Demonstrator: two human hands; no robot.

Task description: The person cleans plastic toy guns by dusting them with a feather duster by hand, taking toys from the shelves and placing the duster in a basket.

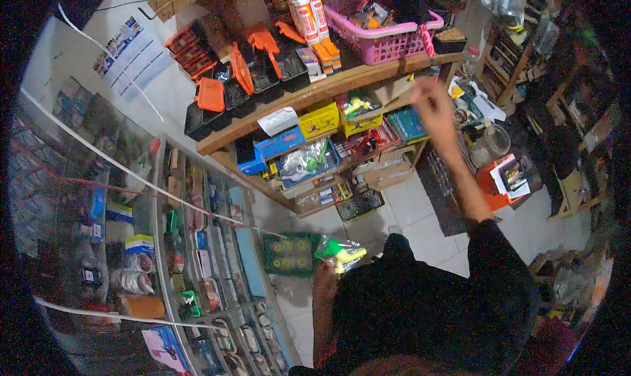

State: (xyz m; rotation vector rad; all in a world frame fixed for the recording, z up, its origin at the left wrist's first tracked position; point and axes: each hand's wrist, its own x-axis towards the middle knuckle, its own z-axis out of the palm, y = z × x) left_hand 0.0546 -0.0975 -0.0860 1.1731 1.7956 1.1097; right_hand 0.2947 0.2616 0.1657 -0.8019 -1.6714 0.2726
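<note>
My left hand point(325, 277) is low in the view, closed on a clear plastic packet point(340, 251) with green and yellow items inside. A green crate point(288, 254) is on the floor just left of the packet. My right hand point(432, 100) is raised in front of the wooden shelf's right end, below the pink basket point(381, 37). Its fingers look curled together, but blur hides whether anything is between them. A similar packet with yellow-green items point(359, 105) rests on a yellow box on the shelf, left of my right hand.
Black bins with orange lids point(240, 70) line the wooden shelf top point(315, 90), beside white tubes point(309, 14). A glass display case point(197, 258) stands at the left. An orange box point(496, 185) and a clear container point(496, 139) are at the right.
</note>
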